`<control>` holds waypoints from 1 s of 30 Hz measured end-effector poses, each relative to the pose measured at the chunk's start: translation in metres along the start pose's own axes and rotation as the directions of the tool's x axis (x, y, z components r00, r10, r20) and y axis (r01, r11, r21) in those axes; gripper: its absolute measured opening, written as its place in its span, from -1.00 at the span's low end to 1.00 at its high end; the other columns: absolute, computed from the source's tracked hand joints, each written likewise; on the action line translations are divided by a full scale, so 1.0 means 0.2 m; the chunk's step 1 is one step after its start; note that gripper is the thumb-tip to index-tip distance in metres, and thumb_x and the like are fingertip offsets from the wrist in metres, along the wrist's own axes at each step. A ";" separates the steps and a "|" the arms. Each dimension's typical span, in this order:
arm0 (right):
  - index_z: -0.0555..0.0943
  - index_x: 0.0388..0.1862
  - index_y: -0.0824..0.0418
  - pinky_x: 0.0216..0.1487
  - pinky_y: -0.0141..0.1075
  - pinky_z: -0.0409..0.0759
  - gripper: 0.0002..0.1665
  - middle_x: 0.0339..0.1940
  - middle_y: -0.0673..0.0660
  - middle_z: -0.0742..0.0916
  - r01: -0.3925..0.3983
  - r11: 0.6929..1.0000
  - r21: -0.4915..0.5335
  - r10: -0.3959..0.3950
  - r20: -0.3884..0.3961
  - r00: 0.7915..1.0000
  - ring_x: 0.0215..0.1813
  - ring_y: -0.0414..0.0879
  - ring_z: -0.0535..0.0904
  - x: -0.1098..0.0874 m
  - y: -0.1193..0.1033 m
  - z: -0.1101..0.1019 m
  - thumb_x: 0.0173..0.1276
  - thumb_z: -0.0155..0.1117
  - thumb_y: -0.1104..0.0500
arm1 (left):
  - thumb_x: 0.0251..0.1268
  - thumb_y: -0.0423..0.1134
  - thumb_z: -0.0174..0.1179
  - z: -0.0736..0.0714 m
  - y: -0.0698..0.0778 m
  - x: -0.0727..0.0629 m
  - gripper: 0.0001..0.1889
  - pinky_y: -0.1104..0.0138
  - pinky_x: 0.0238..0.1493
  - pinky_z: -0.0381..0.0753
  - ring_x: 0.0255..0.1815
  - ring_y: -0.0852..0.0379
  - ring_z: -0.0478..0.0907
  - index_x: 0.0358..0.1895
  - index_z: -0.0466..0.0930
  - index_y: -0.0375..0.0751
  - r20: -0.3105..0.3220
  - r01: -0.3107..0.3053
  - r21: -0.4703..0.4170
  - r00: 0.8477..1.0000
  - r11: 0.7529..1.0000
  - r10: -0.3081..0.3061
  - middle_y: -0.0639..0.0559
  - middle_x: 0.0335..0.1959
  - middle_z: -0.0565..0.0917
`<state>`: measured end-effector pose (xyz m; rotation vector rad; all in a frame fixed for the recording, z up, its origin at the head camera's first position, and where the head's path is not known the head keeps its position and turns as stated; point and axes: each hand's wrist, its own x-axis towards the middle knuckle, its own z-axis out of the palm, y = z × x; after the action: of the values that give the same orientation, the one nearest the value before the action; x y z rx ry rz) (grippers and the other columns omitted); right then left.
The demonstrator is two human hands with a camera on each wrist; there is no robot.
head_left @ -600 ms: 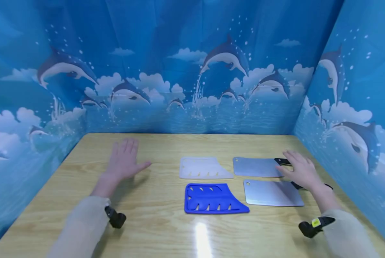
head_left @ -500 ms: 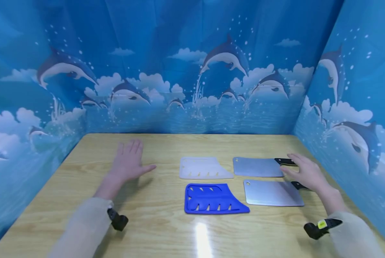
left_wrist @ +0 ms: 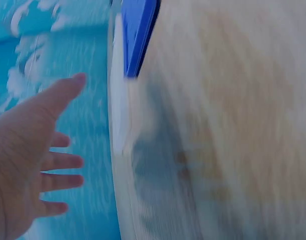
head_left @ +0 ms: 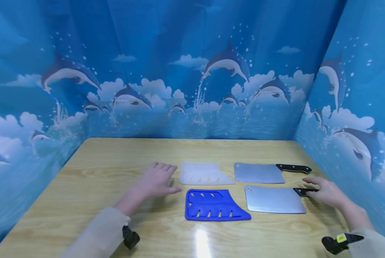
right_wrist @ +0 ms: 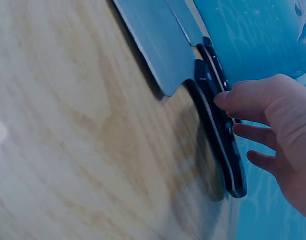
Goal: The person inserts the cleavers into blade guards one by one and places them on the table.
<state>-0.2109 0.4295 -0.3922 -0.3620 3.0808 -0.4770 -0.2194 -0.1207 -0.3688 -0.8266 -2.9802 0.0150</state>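
Two cleavers lie flat on the wooden table in the head view, blades to the left, black handles to the right. Over the handle of the near cleaver (head_left: pixel 273 200) is my right hand (head_left: pixel 331 191), fingers spread and loosely bent. In the right wrist view its thumb lies over the black handle (right_wrist: pixel 208 105); whether it touches I cannot tell. The far cleaver (head_left: pixel 260 173) lies behind. Left of the blades lie a white blade guard (head_left: pixel 205 173) and a blue blade guard (head_left: pixel 215 206). Just left of them, my left hand (head_left: pixel 155 181) hovers, fingers extended, holding nothing.
The light wooden table (head_left: pixel 92 172) is closed in at the back and sides by a blue dolphin-print curtain (head_left: pixel 166 71). A black wrist camera (head_left: pixel 131 238) sits at the left sleeve, another black wrist camera (head_left: pixel 340 242) at the right.
My left hand has moved right and nearer, towards the blade guards. My right hand has come from between the two handles to the near cleaver's handle. The head view has tilted slightly up.
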 end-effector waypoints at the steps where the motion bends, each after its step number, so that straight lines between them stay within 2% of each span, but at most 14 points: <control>1: 0.42 0.13 0.50 -0.11 0.27 0.39 -0.36 -0.01 0.53 0.54 0.005 1.000 0.008 -0.005 0.003 1.000 0.02 0.49 0.38 0.00 0.01 0.01 0.07 0.32 0.23 | 0.05 0.39 0.04 0.00 0.02 0.00 -0.10 -0.10 0.28 0.13 0.24 -0.15 0.31 0.32 0.28 -0.24 0.024 -0.031 0.008 0.999 0.999 0.031 -0.17 0.23 0.41; 4: 0.43 0.12 0.50 -0.09 0.27 0.38 -0.33 -0.03 0.49 0.57 0.019 1.000 0.020 -0.020 0.013 1.000 0.00 0.47 0.40 0.00 0.01 0.03 0.02 0.35 0.23 | 0.03 0.45 -0.01 0.02 0.10 0.00 -0.05 -0.07 0.29 0.14 0.27 -0.11 0.28 0.36 0.21 -0.20 0.085 -0.121 0.021 0.989 0.992 0.118 -0.14 0.27 0.37; 7: 0.48 0.07 0.49 -0.08 0.25 0.39 -0.37 -0.07 0.45 0.59 0.040 0.999 0.015 -0.040 0.015 0.999 -0.02 0.44 0.43 0.00 0.01 0.04 -0.01 0.38 0.23 | 0.01 0.48 -0.05 0.06 0.16 -0.01 -0.03 -0.04 0.30 0.14 0.30 -0.07 0.25 0.39 0.17 -0.15 0.121 -0.201 0.004 0.972 0.980 0.199 -0.11 0.30 0.33; 12: 0.59 -0.09 0.41 -0.11 0.22 0.42 -0.53 -0.15 0.42 0.59 0.059 0.998 -0.008 -0.058 0.009 0.998 -0.08 0.39 0.46 0.00 0.01 0.06 -0.04 0.38 0.28 | -0.02 0.50 -0.05 0.10 0.26 -0.02 -0.02 0.05 0.31 0.16 0.30 0.01 0.24 0.41 0.14 -0.07 0.152 -0.311 -0.028 0.938 0.950 0.312 -0.04 0.31 0.31; 15: 0.61 -0.13 0.39 -0.13 0.21 0.42 -0.58 -0.17 0.40 0.59 0.053 0.999 -0.009 -0.053 0.015 0.999 -0.10 0.38 0.47 0.01 0.00 0.06 -0.04 0.37 0.30 | -0.04 0.53 -0.07 0.11 0.29 -0.02 -0.01 0.07 0.31 0.17 0.29 0.01 0.23 0.41 0.13 -0.05 0.154 -0.352 -0.009 0.924 0.936 0.349 -0.02 0.31 0.30; 17: 0.61 -0.14 0.38 -0.14 0.20 0.43 -0.59 -0.18 0.39 0.59 0.045 0.999 -0.012 -0.045 0.019 0.999 -0.10 0.37 0.47 0.01 0.00 0.06 -0.04 0.36 0.30 | -0.06 0.54 -0.07 0.12 0.30 -0.02 0.01 0.07 0.31 0.16 0.30 0.00 0.22 0.42 0.12 -0.04 0.152 -0.362 0.015 0.922 0.932 0.356 -0.04 0.32 0.28; 24: 0.61 -0.13 0.39 -0.15 0.19 0.44 -0.60 -0.16 0.41 0.58 0.058 0.998 -0.025 -0.057 0.031 0.998 -0.10 0.37 0.47 0.01 0.00 0.06 -0.03 0.35 0.31 | -0.14 0.57 -0.04 0.14 0.33 0.00 0.08 0.12 0.30 0.18 0.32 -0.02 0.18 0.45 0.05 -0.01 0.136 -0.344 0.061 0.933 0.937 0.333 -0.15 0.34 0.23; 30: 0.61 -0.13 0.39 -0.15 0.18 0.44 -0.60 -0.19 0.38 0.60 0.043 0.999 -0.030 -0.042 0.049 0.998 -0.11 0.35 0.48 0.01 -0.02 0.05 -0.02 0.35 0.31 | -0.18 0.62 -0.10 0.15 0.35 0.05 0.09 0.22 0.17 0.29 0.13 0.09 0.28 0.41 0.13 -0.04 0.109 -0.342 0.134 0.938 0.930 0.329 -0.02 0.20 0.37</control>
<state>-0.2122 0.4229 -0.4016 -0.4339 3.0422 -0.4144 -0.1937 -0.0562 -0.4008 -1.3325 -2.8244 0.2919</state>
